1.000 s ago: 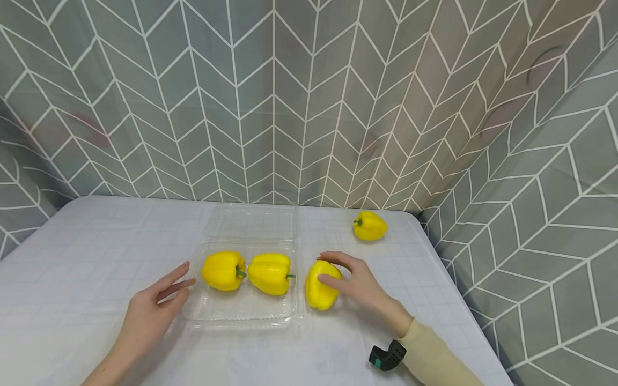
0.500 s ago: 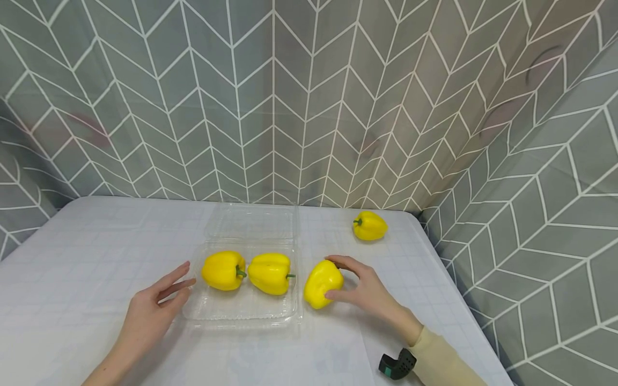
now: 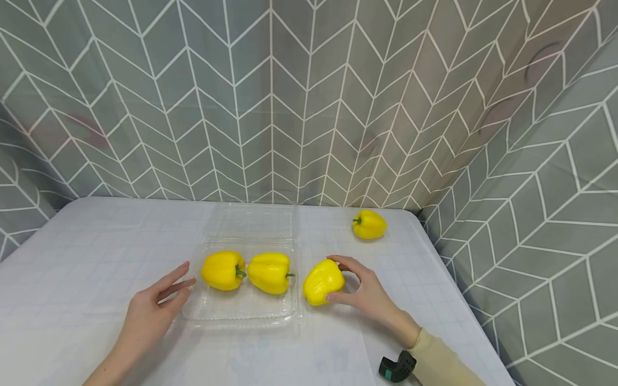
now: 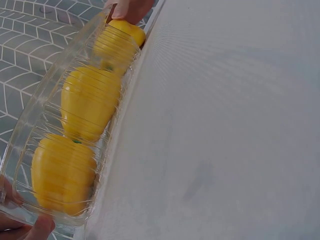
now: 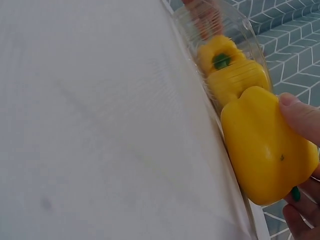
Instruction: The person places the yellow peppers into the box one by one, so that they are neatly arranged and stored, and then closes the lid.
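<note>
My right hand (image 3: 364,292) holds a yellow bell pepper (image 3: 322,282) just right of the clear plastic clamshell container (image 3: 241,311), thumb on its near side and fingers on its far side. In the right wrist view this bell pepper (image 5: 265,145) shows its green stem tip low down by the fingers. Two more bell peppers, a left one (image 3: 222,271) and a right one (image 3: 268,273), lie on their sides in the container's base. At the container's left edge my left hand (image 3: 152,311) rests with fairly straight fingers against the rim.
Another yellow bell pepper (image 3: 369,224) lies at the back right of the white-covered table (image 3: 120,230). The container's lid (image 3: 253,222) lies folded back toward the patterned curtain (image 3: 270,107). A black band device (image 3: 397,366) sits by my right sleeve.
My right hand has shifted slightly right and turned the held bell pepper, so it now leans at a different angle. The left hand and the other peppers stay put.
</note>
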`<state>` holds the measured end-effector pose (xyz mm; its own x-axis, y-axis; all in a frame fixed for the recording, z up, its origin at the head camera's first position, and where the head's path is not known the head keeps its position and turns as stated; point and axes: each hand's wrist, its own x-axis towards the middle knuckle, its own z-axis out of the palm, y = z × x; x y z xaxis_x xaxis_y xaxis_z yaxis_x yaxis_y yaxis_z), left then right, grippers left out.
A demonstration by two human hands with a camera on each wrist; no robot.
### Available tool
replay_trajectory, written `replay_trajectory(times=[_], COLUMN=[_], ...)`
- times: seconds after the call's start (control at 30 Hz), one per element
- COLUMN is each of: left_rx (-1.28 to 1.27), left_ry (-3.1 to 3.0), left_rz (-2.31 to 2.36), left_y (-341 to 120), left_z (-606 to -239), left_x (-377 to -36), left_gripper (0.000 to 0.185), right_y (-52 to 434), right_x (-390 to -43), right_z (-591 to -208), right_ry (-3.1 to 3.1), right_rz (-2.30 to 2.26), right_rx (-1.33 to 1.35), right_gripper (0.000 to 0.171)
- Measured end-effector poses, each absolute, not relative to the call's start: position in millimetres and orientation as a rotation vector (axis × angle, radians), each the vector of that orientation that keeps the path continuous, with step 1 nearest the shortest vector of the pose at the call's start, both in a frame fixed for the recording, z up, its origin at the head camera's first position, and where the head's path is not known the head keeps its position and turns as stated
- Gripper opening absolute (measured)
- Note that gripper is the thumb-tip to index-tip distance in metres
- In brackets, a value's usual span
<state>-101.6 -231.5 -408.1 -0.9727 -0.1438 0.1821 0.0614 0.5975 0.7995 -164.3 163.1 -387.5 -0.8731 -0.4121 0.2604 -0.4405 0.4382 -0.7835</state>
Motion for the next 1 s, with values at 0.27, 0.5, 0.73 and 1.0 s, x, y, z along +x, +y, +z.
replay_trajectory(times=[0.27, 0.5, 0.73, 1.0], left_rx=[0.046, 0.032, 0.035, 0.026], left_ry=[-2.590, -2.580, -2.583, -2.570], left_rz=[-1.309, -1.315, -1.312, -1.319], left_y=[-231, -231, -231, -232], left_z=[-408, -408, -408, -408], left_x=[-102, -102, -102, -101], left_gripper=[0.048, 0.048, 0.048, 0.048], right_y=[163, 165, 166, 165], right_x=[-165, -166, -167, -167], right_z=[-398, -403, -406, -406], right_ry=[-2.590, -2.569, -2.551, -2.550], right_rz=[1.464, 1.492, 1.493, 1.479], right_rx=[0.800, 0.797, 0.832, 0.849], right_gripper=[0.072, 0.073, 0.072, 0.071])
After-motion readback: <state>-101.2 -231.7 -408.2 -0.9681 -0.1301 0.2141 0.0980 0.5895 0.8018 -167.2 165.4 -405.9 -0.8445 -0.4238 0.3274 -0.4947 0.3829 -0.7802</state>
